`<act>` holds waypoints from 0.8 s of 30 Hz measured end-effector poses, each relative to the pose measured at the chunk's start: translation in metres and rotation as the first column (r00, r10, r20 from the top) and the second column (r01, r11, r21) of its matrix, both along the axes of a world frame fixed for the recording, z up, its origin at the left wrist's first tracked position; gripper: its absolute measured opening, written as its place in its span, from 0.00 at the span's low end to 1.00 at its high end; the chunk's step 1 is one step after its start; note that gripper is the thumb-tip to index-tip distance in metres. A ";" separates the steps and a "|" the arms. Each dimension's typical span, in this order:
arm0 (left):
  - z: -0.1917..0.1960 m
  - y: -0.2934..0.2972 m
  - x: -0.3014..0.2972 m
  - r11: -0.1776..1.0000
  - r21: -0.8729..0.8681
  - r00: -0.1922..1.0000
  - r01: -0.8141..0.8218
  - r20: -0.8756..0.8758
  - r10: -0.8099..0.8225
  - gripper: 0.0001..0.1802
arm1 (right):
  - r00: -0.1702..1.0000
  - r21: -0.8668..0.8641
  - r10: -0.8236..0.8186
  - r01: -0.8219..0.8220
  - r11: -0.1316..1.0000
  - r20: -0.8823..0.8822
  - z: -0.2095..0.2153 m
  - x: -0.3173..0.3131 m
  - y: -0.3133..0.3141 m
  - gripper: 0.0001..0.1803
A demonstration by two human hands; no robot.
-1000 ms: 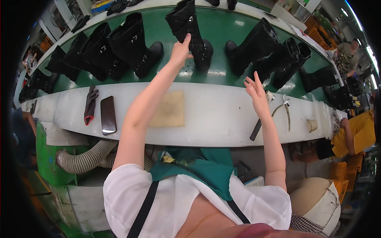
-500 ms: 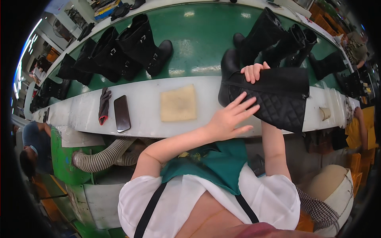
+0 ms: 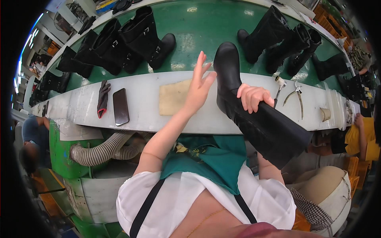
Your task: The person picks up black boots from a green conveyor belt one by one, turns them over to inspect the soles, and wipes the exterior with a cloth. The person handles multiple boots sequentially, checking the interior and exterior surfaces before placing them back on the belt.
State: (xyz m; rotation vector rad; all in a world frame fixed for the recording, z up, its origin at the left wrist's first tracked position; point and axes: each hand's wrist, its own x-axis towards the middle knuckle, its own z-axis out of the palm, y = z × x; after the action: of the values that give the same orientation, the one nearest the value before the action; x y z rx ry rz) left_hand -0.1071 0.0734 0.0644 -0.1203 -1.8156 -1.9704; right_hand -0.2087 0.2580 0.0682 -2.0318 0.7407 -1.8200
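Black tall leather boot [image 3: 254, 107] crosses the white bench ledge [image 3: 83, 107], its shaft top hidden below; right hand [image 3: 253, 97] grips its ankle. Left hand [image 3: 198, 85], at nine o'clock, fingers spread, empty.

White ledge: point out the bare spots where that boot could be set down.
On the white ledge, bare patches lie between the dark phone and the tan pad, and left of the glove. Right of the held boot it is crowded with pliers and a hammer. The green belt is open mid-way between boot groups.
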 end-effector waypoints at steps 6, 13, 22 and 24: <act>0.035 -0.001 -0.019 0.999 -0.041 1.000 0.011 -0.021 -0.012 0.41 | 0.922 0.101 -0.345 0.332 0.938 0.174 0.017 0.044 0.003 0.30; 0.034 -0.005 -0.032 0.994 -0.008 0.994 0.110 -0.026 -0.110 0.34 | 0.922 0.105 -0.382 0.375 0.921 0.064 0.019 0.054 -0.004 0.32; -0.013 0.001 -0.017 0.957 0.120 0.936 0.263 0.211 -0.283 0.38 | 0.925 -0.336 0.142 -0.017 0.942 0.352 -0.028 0.003 0.005 0.20; -0.032 0.009 0.000 0.922 0.290 0.872 0.257 0.341 -0.350 0.39 | 0.647 -0.299 0.120 0.173 0.938 0.753 -0.038 0.018 0.024 0.22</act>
State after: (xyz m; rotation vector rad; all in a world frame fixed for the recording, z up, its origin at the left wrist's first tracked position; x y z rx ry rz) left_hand -0.1068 0.0823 0.0327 0.0699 -1.8647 -2.5753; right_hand -0.1904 0.2817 0.0305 -1.1399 0.1879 -2.6725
